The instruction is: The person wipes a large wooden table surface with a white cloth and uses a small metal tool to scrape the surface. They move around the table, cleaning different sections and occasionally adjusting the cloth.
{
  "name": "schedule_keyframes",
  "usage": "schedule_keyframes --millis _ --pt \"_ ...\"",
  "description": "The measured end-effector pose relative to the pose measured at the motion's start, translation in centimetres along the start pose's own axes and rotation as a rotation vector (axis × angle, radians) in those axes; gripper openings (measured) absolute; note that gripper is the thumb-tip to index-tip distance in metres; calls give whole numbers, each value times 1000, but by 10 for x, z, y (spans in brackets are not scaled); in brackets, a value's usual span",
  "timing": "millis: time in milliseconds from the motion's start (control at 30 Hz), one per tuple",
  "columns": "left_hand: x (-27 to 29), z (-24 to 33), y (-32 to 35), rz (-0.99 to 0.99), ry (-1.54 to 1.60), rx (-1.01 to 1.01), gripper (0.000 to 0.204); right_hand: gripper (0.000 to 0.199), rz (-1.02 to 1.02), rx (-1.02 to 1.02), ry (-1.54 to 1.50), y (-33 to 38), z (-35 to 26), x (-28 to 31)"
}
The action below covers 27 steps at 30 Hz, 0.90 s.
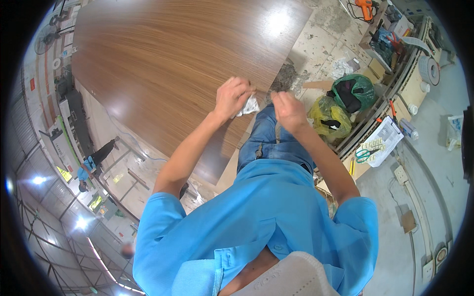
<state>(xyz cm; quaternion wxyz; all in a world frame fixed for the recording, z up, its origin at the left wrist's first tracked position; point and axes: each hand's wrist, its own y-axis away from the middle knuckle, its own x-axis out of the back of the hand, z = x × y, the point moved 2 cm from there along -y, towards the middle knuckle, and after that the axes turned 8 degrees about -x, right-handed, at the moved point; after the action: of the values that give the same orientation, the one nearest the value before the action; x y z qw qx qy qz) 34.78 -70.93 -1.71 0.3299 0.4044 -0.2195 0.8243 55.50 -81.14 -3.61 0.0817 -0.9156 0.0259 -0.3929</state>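
Left hand point(233, 100), closed on a crumpled white cloth point(249, 106) at the right edge of the tabletop point(168, 74); right hand point(290, 111), beyond that edge, fingertips narrowly pinched, contents indeterminate. A loose grip could drop the cloth over the edge. Moving room extends leftward across the tabletop; a yellow bag point(319, 111) crowds its right.

To your right: one pale grey wall point(433, 148), fitted with a white socket plate point(400, 175) and conduit point(422, 209). Along it, one narrow tabletop point(406, 92), light wood. Ahead of you: floor point(322, 47), pale, worn, dark-stained. To your left: one fan point(47, 39); beyond, dark roof trusses point(35, 219), ribbed sheeting point(19, 106), and one glaring white lamp point(81, 223), another near it.
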Motion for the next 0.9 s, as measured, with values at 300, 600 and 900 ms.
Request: schedule_keyframes --millis 300,600,900 --pt "-23 -23 -138 175 -55 -14 13 16 193 -95 210 -97 95 29" --pt "-4 1 50 60 -79 -45 12 32 -120 -109 27 48 -17 -39" --pt "-14 7 20 118 -101 -31 11 18 80 -44 239 14 -4 -11"
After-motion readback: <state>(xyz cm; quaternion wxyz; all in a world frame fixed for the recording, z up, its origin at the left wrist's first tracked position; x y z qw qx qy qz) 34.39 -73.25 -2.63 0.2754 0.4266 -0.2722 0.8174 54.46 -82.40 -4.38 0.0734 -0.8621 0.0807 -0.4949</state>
